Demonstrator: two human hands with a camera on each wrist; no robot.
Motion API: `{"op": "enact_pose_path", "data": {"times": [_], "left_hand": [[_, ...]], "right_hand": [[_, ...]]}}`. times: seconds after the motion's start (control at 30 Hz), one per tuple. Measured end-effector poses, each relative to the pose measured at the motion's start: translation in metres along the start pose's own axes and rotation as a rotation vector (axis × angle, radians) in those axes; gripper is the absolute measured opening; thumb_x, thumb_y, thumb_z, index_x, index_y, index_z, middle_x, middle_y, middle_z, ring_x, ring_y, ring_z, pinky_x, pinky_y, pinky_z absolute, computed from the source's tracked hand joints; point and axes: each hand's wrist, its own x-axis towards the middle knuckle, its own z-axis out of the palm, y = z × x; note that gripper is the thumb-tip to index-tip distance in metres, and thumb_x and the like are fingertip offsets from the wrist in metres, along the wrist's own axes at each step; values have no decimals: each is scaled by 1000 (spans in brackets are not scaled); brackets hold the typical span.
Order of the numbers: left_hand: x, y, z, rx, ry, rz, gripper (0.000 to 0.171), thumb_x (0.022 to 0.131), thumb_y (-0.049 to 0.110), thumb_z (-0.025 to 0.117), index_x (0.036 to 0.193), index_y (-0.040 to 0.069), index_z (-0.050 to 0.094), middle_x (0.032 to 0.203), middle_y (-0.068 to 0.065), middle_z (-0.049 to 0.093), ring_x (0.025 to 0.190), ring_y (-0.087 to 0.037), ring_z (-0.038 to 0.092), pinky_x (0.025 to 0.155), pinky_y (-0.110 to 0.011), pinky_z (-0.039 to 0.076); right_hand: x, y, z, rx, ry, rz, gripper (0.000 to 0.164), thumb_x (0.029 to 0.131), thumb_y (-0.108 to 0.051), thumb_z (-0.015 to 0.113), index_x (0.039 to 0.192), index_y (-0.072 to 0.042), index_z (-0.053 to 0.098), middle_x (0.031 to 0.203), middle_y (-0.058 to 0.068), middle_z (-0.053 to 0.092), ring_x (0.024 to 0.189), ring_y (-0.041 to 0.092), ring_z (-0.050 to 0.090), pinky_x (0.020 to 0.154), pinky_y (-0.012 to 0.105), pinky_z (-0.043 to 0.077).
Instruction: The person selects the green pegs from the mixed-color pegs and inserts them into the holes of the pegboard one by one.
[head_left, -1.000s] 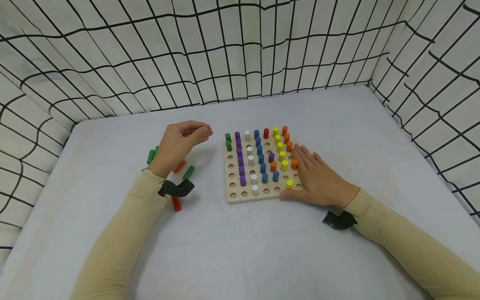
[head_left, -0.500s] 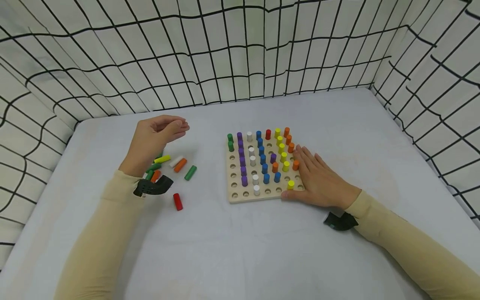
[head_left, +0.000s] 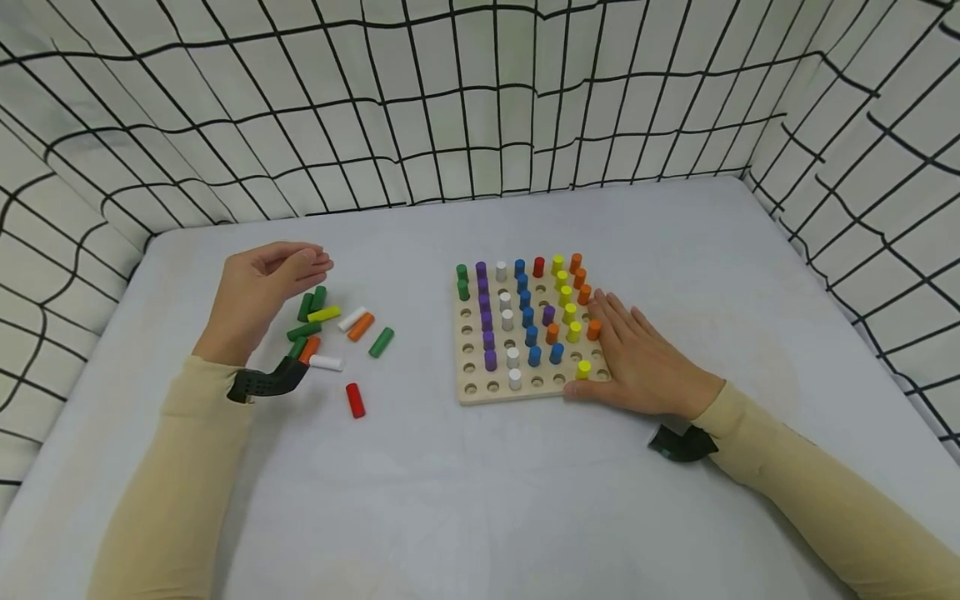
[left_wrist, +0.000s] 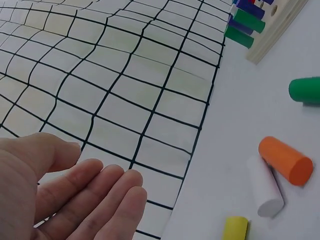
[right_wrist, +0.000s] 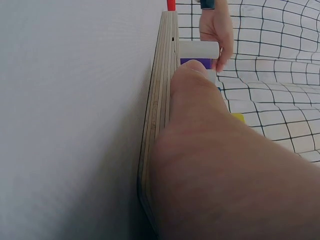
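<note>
My left hand (head_left: 258,296) hovers at the far left of the table beside a scatter of loose pegs. In the left wrist view its fingers (left_wrist: 115,187) are loosely bent, apart from the thumb, with nothing between them. A square wooden pegboard (head_left: 481,396) lies in the middle, with upright pegs in coloured columns and several bare holes. My right hand (head_left: 648,367) rests flat on the board's right side, fingers straight, thumb at the front edge, covering part of its right column. In the right wrist view the thumb (right_wrist: 195,100) lies along the board's layered edge (right_wrist: 155,110).
Loose pegs between left hand and board include a green peg (head_left: 381,342), an orange peg (head_left: 361,326), a white peg (head_left: 326,363) and a yellow peg (head_left: 324,313). A red peg (head_left: 356,401) lies nearer. Black wire mesh (head_left: 420,108) borders the back and sides.
My left hand has drawn leftward, away from the board, uncovering the loose pegs beneath it. The right hand has stayed on the board, whose pegs look the same.
</note>
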Motion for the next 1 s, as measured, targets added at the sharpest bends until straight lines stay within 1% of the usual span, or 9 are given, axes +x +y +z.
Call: {"op": "enact_pose_path", "data": {"times": [0.17,0.33,0.47,0.67,0.77,0.83,0.9,0.93,1.0], "left_hand": [[-1,-10,-9,28,28,-31,56,100,40,67,137,-1,60,118,4,72,105,-1,74,90,-12,57],[-1,-21,-16,127,57,-53,58,103,45,60,140,2,57,121,7,69,109,1,72,90,-10,56],[-1,-29,-21,151,58,-67,59,103,47,57,142,2,56,122,8,68,109,3,71,91,-10,55],[0,-39,-28,164,44,-79,59,103,47,59,142,4,56,120,13,69,103,7,72,88,-7,55],[1,-42,-32,146,42,-78,59,102,45,61,142,3,56,120,12,69,101,6,73,86,-6,55],[1,-44,-33,171,40,-86,60,102,47,60,144,3,55,121,11,68,100,7,73,87,-6,55],[2,-45,-34,223,40,-107,62,102,50,58,146,6,54,126,6,68,100,8,72,94,-12,56],[2,-46,-34,259,40,-124,64,102,53,56,147,8,54,130,3,68,100,10,70,101,-18,56],[2,-48,-34,315,36,-156,67,101,58,54,150,12,52,138,-4,65,98,13,68,115,-32,50]], "right_hand": [[0,0,0,-1,-5,10,129,83,-90,49,165,-1,3,176,16,-3,165,38,1,132,63,9],[0,0,0,-1,-5,9,128,84,-88,51,165,-1,4,176,16,-3,165,38,1,132,63,9],[0,0,0,-4,-3,10,129,83,-89,50,165,-1,5,176,16,-3,165,38,1,132,63,10],[1,0,0,-6,-10,8,129,83,-90,49,165,-2,3,176,16,-4,165,38,0,132,63,9],[1,0,-1,-5,-17,9,129,84,-89,49,165,-2,1,176,16,-5,165,38,0,132,63,9],[1,0,-1,-2,-22,10,128,84,-89,49,165,-2,1,176,15,-5,165,38,0,132,63,9],[0,0,-1,-1,-31,13,128,84,-89,50,165,-2,0,176,15,-6,165,38,-1,132,63,9],[0,0,-2,1,-34,15,129,84,-88,50,165,-2,0,176,15,-6,165,38,-1,132,63,9],[0,0,-2,4,-41,16,129,84,-88,50,165,-2,-1,176,15,-7,165,38,-2,132,63,8]]}}
